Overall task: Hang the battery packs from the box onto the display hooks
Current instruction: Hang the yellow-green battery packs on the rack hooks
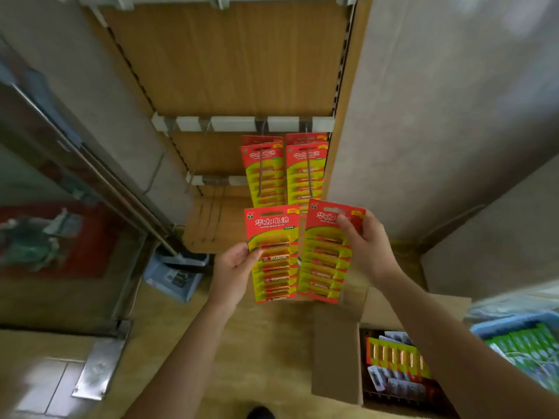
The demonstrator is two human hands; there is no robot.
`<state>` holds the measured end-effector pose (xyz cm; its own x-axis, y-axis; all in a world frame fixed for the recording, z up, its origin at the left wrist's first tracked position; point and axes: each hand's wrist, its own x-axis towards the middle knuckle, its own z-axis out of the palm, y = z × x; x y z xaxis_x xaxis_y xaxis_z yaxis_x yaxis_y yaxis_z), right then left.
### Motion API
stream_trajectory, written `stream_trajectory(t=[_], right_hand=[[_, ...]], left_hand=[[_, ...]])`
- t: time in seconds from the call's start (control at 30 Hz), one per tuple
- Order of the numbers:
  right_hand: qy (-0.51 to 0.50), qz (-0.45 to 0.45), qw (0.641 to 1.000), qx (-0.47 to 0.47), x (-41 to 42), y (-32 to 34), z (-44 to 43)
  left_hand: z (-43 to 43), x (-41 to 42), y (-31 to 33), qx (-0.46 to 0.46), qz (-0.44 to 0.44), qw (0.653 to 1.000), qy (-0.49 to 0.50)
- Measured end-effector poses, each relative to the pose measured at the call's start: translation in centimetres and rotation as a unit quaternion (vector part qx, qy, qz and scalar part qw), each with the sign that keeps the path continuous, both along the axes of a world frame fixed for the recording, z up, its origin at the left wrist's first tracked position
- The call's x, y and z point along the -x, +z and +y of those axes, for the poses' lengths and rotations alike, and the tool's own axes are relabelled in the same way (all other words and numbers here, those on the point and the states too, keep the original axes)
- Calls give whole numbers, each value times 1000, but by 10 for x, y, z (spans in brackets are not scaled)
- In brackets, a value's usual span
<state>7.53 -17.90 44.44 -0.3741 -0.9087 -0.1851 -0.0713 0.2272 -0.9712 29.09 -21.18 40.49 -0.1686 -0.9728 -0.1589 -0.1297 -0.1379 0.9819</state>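
Note:
My left hand [234,264] grips a red-and-yellow battery pack [273,255] by its left edge, upright in front of the display. My right hand [367,243] pinches a second battery pack [325,255] near its top right, tilted slightly. Above them, more battery packs hang on two display hooks: a left hung stack [263,173] and a right hung stack [307,170]. An empty hook [207,127] sits further left on the same white rail. The open cardboard box [335,352] at lower right holds further packs [396,358].
The wooden display panel [230,58] stands between grey walls. Lower empty hooks [211,219] stick out beneath the rail. A blue crate [523,343] of green packs is at far right, a blue-grey object [175,273] lies on the floor at left.

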Motion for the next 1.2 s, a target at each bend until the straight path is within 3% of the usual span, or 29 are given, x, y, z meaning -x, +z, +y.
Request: stream_trajectory(t=[0.23, 0.7, 1.2], right_hand=[[-28, 18, 999, 3, -28, 4, -31], [19, 55, 998, 10, -21, -1, -38], [34, 90, 995, -3, -10, -9, -63]], left_hand=[[-40, -27, 4, -17, 16, 999, -37], [-64, -29, -12, -48, 5, 996, -79], [-98, -13, -16, -29, -17, 998, -55]])
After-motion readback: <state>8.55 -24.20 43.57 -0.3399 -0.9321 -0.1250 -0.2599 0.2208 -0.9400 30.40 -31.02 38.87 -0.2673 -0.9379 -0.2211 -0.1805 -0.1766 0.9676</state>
